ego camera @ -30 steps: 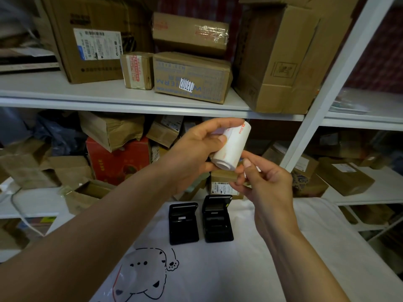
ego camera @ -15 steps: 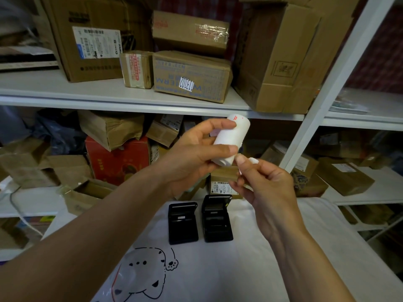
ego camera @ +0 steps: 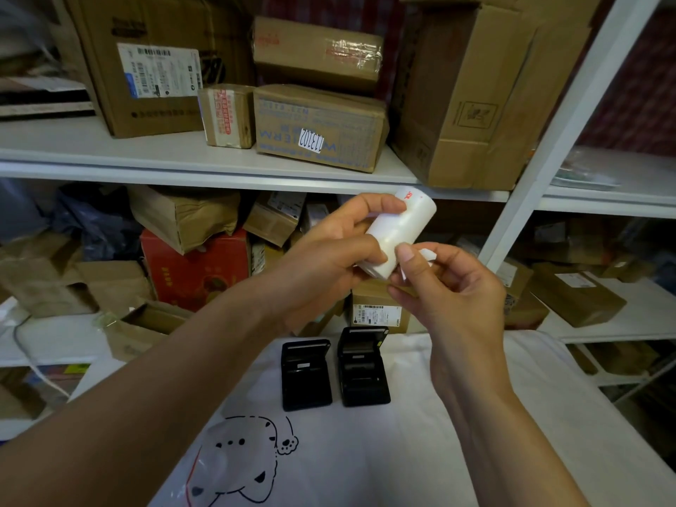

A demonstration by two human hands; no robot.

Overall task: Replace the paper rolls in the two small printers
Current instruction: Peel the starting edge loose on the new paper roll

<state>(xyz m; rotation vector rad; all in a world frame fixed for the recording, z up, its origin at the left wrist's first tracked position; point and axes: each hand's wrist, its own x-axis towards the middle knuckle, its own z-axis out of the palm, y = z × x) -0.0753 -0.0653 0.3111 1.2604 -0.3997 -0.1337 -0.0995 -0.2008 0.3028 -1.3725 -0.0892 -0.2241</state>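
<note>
A white paper roll [ego camera: 404, 228] with red print near its top end is held up in front of the shelves. My left hand [ego camera: 329, 258] grips it round the middle, thumb across the front. My right hand [ego camera: 450, 287] pinches a small loose white strip [ego camera: 426, 255] at the roll's lower end between thumb and forefinger. Below the hands, two small black printers stand side by side on the white cloth [ego camera: 457, 433]: the left printer [ego camera: 305, 373] and the right printer [ego camera: 364, 365], both with lids open.
White metal shelves [ego camera: 183, 155] packed with cardboard boxes fill the background; a red box [ego camera: 194, 268] sits lower left. A white upright post [ego camera: 548, 140] rises at right. The cloth carries a cartoon animal print [ego camera: 237, 466]. A white cable [ego camera: 33, 364] hangs at left.
The roll has tipped more upright in my left hand. My right hand has pulled a small white strip loose from the roll's lower end and moved slightly right.
</note>
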